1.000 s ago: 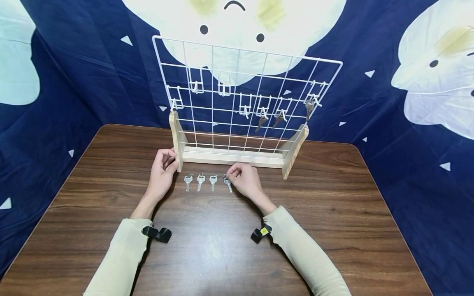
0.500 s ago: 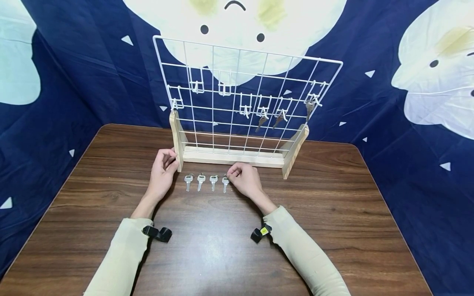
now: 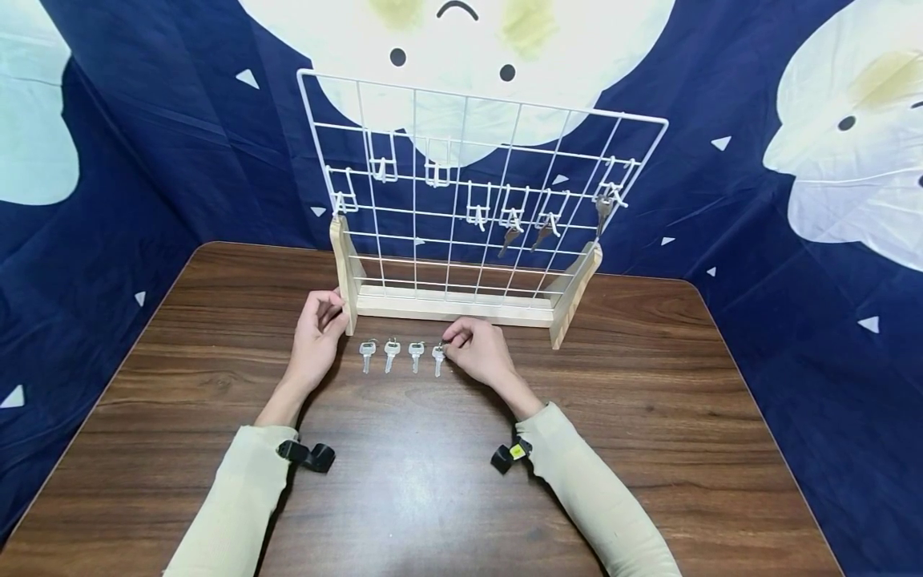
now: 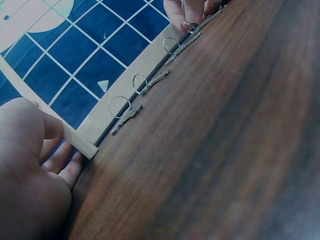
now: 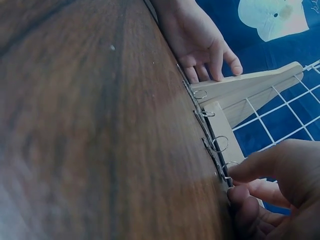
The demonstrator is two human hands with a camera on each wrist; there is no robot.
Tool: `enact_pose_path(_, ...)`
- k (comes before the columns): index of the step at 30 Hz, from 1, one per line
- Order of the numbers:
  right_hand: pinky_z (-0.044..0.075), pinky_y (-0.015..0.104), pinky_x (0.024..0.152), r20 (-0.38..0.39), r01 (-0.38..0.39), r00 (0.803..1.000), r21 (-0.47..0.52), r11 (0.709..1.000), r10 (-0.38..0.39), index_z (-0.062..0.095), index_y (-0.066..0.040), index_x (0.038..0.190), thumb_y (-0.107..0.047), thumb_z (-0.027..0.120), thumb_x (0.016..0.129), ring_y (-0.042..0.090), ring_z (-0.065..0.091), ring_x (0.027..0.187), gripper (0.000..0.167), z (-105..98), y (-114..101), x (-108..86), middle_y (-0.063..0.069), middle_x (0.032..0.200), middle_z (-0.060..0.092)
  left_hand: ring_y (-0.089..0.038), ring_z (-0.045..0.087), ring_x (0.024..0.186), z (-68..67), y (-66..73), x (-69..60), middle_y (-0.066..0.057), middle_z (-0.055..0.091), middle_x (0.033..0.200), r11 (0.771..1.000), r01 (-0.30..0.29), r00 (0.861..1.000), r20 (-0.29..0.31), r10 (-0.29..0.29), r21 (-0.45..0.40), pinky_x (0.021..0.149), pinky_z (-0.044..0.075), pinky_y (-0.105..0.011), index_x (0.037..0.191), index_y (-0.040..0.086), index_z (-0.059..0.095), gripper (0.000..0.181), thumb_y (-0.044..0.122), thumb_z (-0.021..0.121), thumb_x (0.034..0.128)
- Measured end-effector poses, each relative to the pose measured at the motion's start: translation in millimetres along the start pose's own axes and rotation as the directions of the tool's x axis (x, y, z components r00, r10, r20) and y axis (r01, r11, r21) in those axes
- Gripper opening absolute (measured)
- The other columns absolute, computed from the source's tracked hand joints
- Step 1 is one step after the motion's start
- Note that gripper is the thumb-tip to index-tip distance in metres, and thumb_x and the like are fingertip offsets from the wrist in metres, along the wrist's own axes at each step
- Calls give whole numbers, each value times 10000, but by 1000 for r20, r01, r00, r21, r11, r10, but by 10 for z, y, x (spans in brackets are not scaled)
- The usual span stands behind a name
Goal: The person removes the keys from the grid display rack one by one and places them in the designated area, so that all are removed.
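Several silver keys with rings lie in a row on the table before the rack; the leftmost key (image 3: 367, 356) is nearest my left hand. My right hand (image 3: 479, 351) pinches the ring end of the rightmost key (image 3: 437, 360), whose blade points toward me. In the right wrist view, the thumb and fingers of my right hand (image 5: 280, 185) meet at that ring. My left hand (image 3: 314, 336) holds the left wooden leg (image 3: 342, 276) of the rack; in the left wrist view, that hand (image 4: 30, 160) has its fingers around the leg's edge.
A white wire grid (image 3: 461, 188) stands in the wooden base (image 3: 454, 306). Several white hooks hang on it; keys hang from three at the right, including the far-right key (image 3: 602, 210). A blue cloth (image 3: 180, 120) with clouds surrounds the wooden table (image 3: 634, 417).
The rightmost key has swung from a slant to nearly in line with the others, its blade tip moving left. My left hand has stayed on the leg.
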State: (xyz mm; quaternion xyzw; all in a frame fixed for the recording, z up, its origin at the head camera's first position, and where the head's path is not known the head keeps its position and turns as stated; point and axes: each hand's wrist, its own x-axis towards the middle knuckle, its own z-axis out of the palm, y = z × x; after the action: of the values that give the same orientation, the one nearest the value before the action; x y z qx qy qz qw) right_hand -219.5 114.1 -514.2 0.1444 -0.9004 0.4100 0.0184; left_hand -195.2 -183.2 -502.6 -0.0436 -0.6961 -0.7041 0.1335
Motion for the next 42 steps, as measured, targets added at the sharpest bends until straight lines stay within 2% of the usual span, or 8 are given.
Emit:
enact_pose_path(6, 554, 256, 639, 63, -26, 998, 57, 998, 22, 805, -130, 995, -158, 897, 850, 76, 663, 659, 174, -171, -252, -82, -65, 798, 740, -30, 522, 1361, 1, 3, -2, -296, 497, 1557, 1000, 16, 1000, -5, -16, 2, 1156, 455, -159, 1238, -196, 371, 199, -182, 480, 1072)
enact_pose_path(12, 545, 238, 616, 57, -57, 997, 53, 997, 54, 811, -173, 971, -199, 935, 840, 64, 661, 648, 183, -107, -124, -41, -95, 790, 745, -29, 518, 1374, 1, 6, 1, -300, 491, 1577, 1000, 18, 1000, -3, -18, 8, 1197, 446, -191, 1236, -195, 372, 198, -184, 479, 1070)
enact_pose_path(19, 544, 231, 625, 54, -101, 994, 57, 993, 98, 812, -167, 940, -183, 936, 853, 55, 652, 638, 152, -137, -207, -61, -100, 769, 742, -35, 526, 1346, 5, 8, 2, -278, 504, 1543, 1000, 20, 1000, -4, -20, 9, 1168, 456, -174, 1245, -197, 372, 202, -177, 478, 1074)
enact_pose_path(25, 531, 246, 608, 31, -72, 997, 20, 997, 71, 807, -204, 903, -194, 936, 856, 56, 652, 620, 137, -70, -104, -34, -143, 738, 720, -40, 532, 1338, 0, -3, -6, -247, 512, 1525, 1000, 12, 1000, -1, -12, 6, 1157, 460, -176, 1251, -194, 374, 204, -171, 481, 1079)
enact_pose_path(30, 533, 231, 605, 54, -67, 996, 48, 997, 65, 810, -128, 941, -140, 896, 877, 61, 648, 631, 108, -158, -247, -84, -70, 771, 753, -42, 534, 1339, -2, -6, -3, -206, 521, 1508, 1000, 9, 1000, -2, -9, 4, 1182, 451, -194, 1250, -193, 376, 207, -174, 488, 1076)
enact_pose_path(37, 507, 194, 590, 49, -70, 996, 45, 997, 68, 821, -115, 950, -117, 896, 879, 41, 626, 622, 104, -187, -294, -105, -47, 777, 760, -32, 534, 1336, -1, -7, 0, -235, 521, 1501, 1000, 2, 1000, -5, -2, 5, 1160, 454, -173, 1248, -199, 380, 206, -172, 491, 1076)
enact_pose_path(39, 504, 186, 599, 60, -96, 994, 61, 993, 92, 826, -99, 964, -112, 909, 881, 28, 616, 627, 118, -224, -359, -119, -38, 791, 767, -29, 536, 1334, 0, -9, 3, -244, 526, 1495, 1000, 0, 1000, -8, 1, 9, 1152, 457, -166, 1246, -200, 383, 204, -171, 492, 1076)
enact_pose_path(42, 488, 183, 588, 55, -95, 994, 81, 992, 90, 828, -94, 963, -94, 900, 892, 24, 602, 629, 101, -241, -379, -117, -28, 798, 767, -28, 538, 1333, 1, -11, 7, -246, 534, 1480, 1000, -3, 1000, -10, 3, 11, 1146, 459, -161, 1245, -200, 386, 203, -168, 496, 1077)
